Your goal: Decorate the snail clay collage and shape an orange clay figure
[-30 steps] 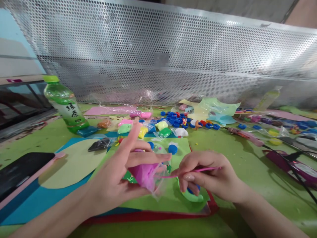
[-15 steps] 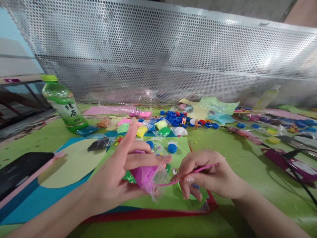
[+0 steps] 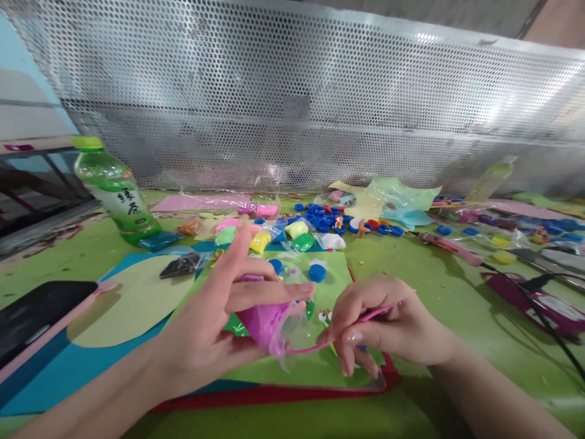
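My left hand [image 3: 214,305] grips a clear plastic packet of purple-pink modelling clay [image 3: 265,320] between thumb and fingers, its index finger raised. In my right hand [image 3: 379,323] a thin pink stick [image 3: 377,311] is pinched between thumb and fingers; its end reaches the packet's open mouth. Whether the tip is in the clay I cannot tell. Beneath both hands lies a light green sheet [image 3: 292,375] with small decorations, partly hidden by my hands. Two blue bottle caps [image 3: 317,272] rest on it, and small googly eyes [image 3: 324,316] show beside my right fingers.
Several clay packets [image 3: 302,242] and a pile of blue caps [image 3: 320,216] lie beyond the sheet. A green tea bottle [image 3: 116,195] and a phone [image 3: 43,317] are at left. A pink-handled tool [image 3: 452,250] and a purple device [image 3: 534,308] with a cable lie right.
The stick's packet-side end has dipped slightly at the packet's mouth, with my right fingertips a little lower. The view has shifted slightly; both hands keep their holds.
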The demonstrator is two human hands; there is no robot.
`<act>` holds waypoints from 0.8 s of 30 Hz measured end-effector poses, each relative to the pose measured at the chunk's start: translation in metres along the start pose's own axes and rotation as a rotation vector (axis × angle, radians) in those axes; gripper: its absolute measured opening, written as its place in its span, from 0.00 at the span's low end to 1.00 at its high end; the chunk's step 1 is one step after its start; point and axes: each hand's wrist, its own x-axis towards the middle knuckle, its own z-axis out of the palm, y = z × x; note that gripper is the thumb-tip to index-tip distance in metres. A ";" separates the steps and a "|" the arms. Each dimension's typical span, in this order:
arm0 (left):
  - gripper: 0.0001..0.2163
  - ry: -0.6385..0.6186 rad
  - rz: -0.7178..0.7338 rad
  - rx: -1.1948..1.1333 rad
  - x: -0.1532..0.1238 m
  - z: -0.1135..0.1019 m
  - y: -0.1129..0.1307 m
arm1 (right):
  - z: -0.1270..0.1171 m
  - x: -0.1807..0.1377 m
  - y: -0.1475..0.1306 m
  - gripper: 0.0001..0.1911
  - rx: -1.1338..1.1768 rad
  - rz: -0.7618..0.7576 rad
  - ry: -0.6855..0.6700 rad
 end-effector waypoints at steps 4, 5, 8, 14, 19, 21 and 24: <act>0.35 0.011 0.016 0.070 0.003 -0.001 0.002 | -0.001 -0.001 0.002 0.04 0.025 -0.025 -0.004; 0.29 0.006 0.025 0.101 0.004 -0.001 0.003 | -0.001 -0.001 0.003 0.04 0.039 -0.024 -0.005; 0.18 0.004 0.047 0.182 0.003 -0.001 0.004 | -0.001 0.001 0.004 0.04 0.088 -0.012 -0.001; 0.30 0.006 0.062 0.150 0.001 0.003 0.000 | -0.001 0.005 0.005 0.04 0.159 0.038 0.024; 0.26 0.029 0.155 0.248 0.001 0.004 0.000 | -0.002 0.008 0.006 0.06 0.156 0.100 0.094; 0.23 0.013 0.149 0.300 0.001 0.003 0.001 | -0.001 0.009 0.006 0.07 0.151 0.123 0.130; 0.19 -0.029 0.161 0.354 0.000 0.002 0.001 | 0.002 0.009 0.005 0.08 0.097 0.164 0.175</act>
